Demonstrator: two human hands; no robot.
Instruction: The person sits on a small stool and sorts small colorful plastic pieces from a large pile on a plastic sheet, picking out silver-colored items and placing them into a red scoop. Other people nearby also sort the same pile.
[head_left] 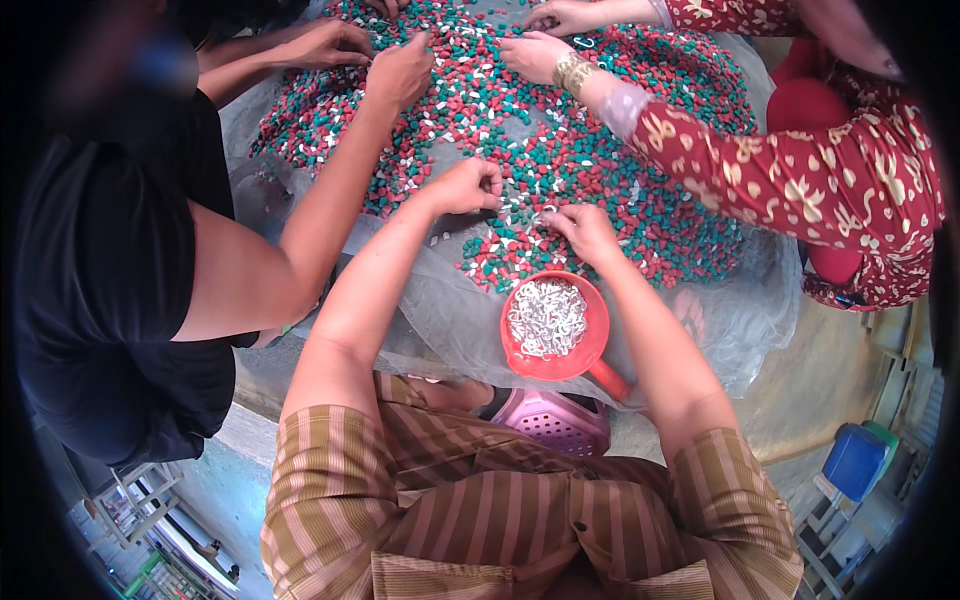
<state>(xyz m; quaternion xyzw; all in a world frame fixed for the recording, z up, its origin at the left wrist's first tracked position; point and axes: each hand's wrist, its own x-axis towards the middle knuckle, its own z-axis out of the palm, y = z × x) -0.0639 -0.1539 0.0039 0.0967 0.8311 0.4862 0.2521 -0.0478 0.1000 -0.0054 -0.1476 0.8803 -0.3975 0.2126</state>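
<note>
Head cam's kinda mushy at the fingers, can't tell if left hand [468, 187] or right hand [588, 234] grips anything. Lumpy red, green, white pieces [490, 125] surround both on sheer mesh [430, 312]; curly white bits [547, 318] sit in a round red scoop [597, 312].

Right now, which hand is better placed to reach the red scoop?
Probably the right hand: it is nearer the red scoop, whose handle points to that side. The left hand is farther away.
</note>
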